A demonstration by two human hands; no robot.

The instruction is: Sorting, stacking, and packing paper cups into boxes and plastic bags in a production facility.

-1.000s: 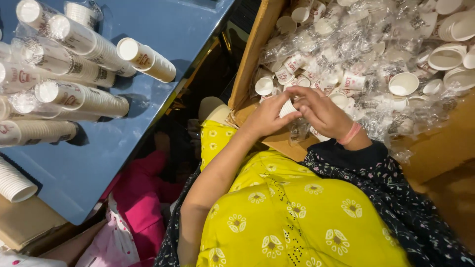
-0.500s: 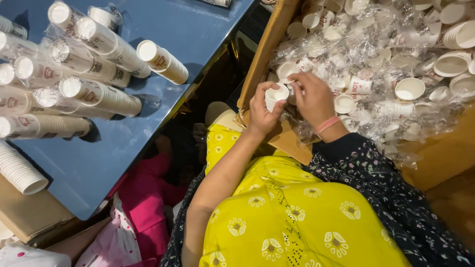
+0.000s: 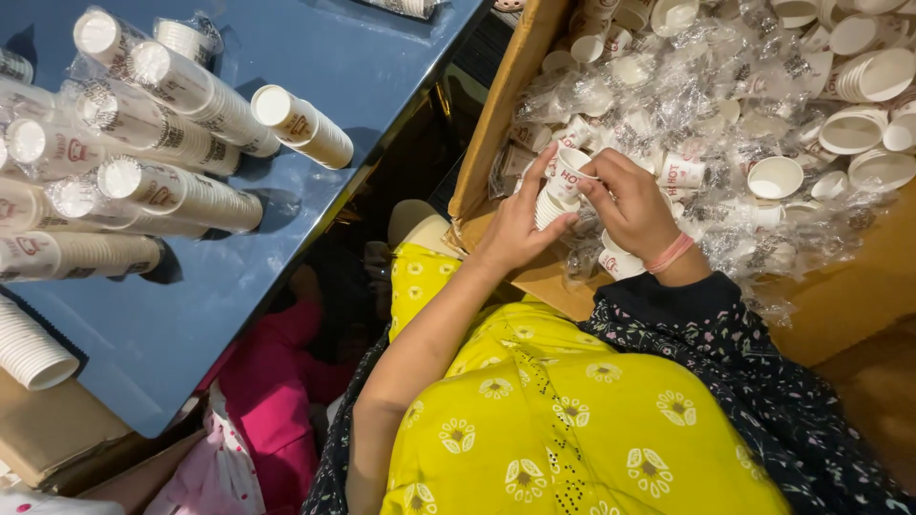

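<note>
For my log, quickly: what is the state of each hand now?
Left hand: closed around a short stack of paper cups.
Right hand: fingers closed on the top cup of that stack.

The left hand reaches up toward one o'clock on a bare forearm, fingers curled and thumb pressed in a closed grip, index finger pointing to twelve. The right hand sits just beside it at three o'clock, palm down, fingers bent toward nine o'clock and pinching, a pink band around its wrist above a dark sleeve.
</note>
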